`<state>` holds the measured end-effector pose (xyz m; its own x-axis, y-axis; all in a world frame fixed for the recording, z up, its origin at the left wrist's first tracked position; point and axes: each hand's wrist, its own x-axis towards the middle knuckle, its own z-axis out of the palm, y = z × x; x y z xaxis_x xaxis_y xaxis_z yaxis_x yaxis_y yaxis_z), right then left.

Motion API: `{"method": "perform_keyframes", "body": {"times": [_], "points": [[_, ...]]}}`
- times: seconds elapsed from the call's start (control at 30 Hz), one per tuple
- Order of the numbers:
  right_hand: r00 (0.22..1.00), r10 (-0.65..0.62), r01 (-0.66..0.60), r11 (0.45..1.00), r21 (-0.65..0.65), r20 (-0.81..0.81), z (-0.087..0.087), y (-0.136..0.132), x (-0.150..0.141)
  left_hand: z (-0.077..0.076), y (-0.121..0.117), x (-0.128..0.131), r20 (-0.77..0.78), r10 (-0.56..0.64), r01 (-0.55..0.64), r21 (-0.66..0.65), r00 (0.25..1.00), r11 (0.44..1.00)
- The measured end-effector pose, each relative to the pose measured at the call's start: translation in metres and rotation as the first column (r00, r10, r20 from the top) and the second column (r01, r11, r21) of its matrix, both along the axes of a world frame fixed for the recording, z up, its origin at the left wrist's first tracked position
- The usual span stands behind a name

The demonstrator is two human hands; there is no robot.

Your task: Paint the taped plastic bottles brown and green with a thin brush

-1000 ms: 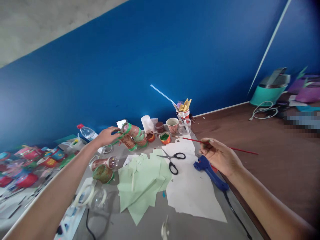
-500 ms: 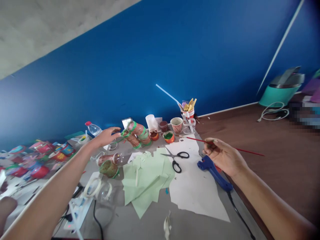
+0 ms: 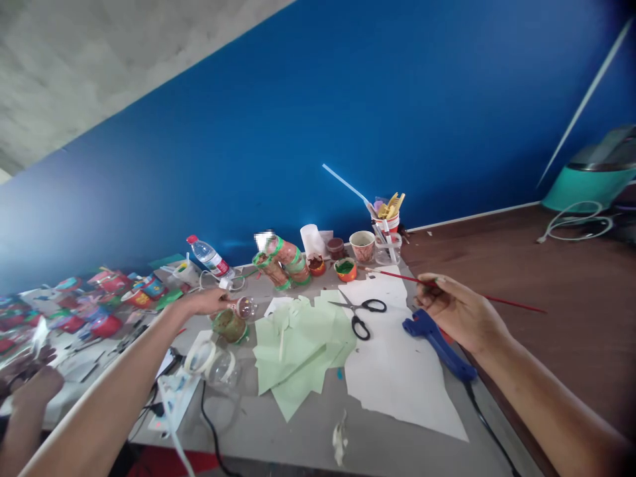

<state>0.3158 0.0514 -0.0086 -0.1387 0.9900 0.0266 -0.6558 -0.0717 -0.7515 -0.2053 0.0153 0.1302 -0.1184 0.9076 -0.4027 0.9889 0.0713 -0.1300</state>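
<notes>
My left hand is on a small clear plastic bottle lying on its side, painted brown along part of its body. My fingers are closed over it and partly hidden. Just in front stands a cut bottle piece, painted green-brown. A thin red paintbrush is held in my right hand, its tip pointing left near a cup of green paint. Below that hand lies a blue glue gun on white paper. Two brown bottles with green bands stand near the wall.
Black-handled scissors lie open beside green paper sheets. A brown paint cup, paper cup and tool cup line the back. A water bottle, power strip and another person's hands are at left.
My left hand has moved down from beside the upright green-banded bottles to the bottle lying on its side. My right hand still holds the brush. The view has shifted slightly left.
</notes>
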Motion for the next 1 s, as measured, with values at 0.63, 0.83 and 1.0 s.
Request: {"method": "perform_keyframes", "body": {"times": [0.63,0.83,1.0], "points": [[1.000,-0.004,0.004,1.000,-0.004,0.022,-0.001,0.001,0.000,-0.012,0.002,0.009,-0.120,-0.135,0.140,0.042,0.984,0.989],[1.000,0.005,-0.005,1.000,0.000,0.022,0.001,-0.001,0.001,0.011,-0.006,0.005,-0.062,-0.179,0.184,0.098,0.982,0.978],[0.998,0.045,-0.045,0.999,0.003,0.033,0.004,-0.002,0.003,0.043,-0.011,0.012,-0.026,-0.225,0.226,0.127,0.974,0.966]]}}
